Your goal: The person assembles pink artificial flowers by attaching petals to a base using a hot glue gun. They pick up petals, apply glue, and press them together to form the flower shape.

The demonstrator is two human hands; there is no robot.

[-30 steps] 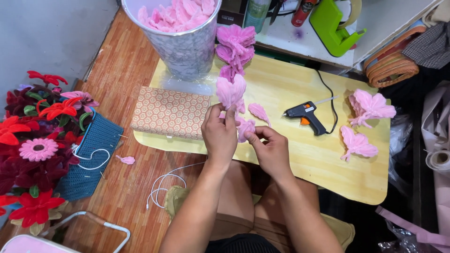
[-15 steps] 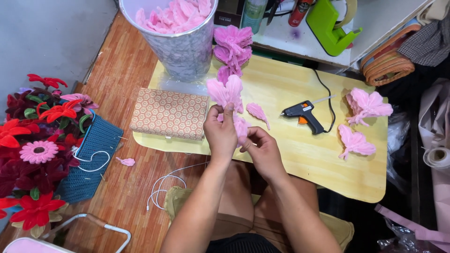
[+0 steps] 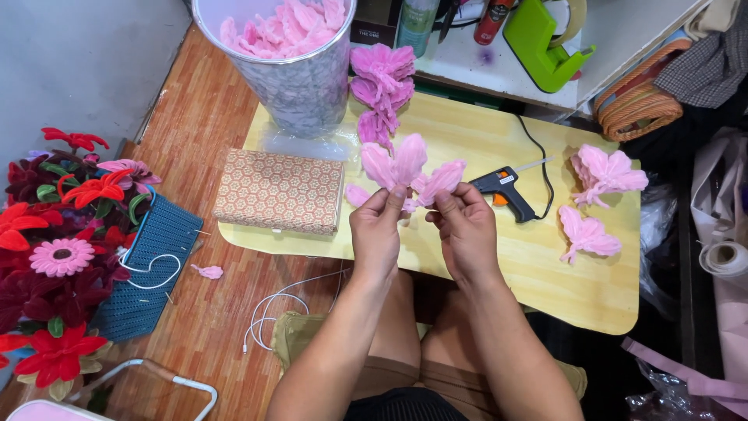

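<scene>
pink fuzzy petals (image 3: pixel 405 168) fan out above the yellow table (image 3: pixel 483 140), pinched at their base between your left hand (image 3: pixel 378 234) and right hand (image 3: pixel 466 230), fingers closed tight on them, with the black glue gun (image 3: pixel 505 191) just beside your right hand.

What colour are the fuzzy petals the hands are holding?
Pink. The petals sit pinched between the left hand and right hand, clearest in the head view.

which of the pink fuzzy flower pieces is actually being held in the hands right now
The pink fuzzy petal cluster pinched between the left hand and right hand; the two finished pink flowers lie untouched on the yellow wooden table.
</scene>
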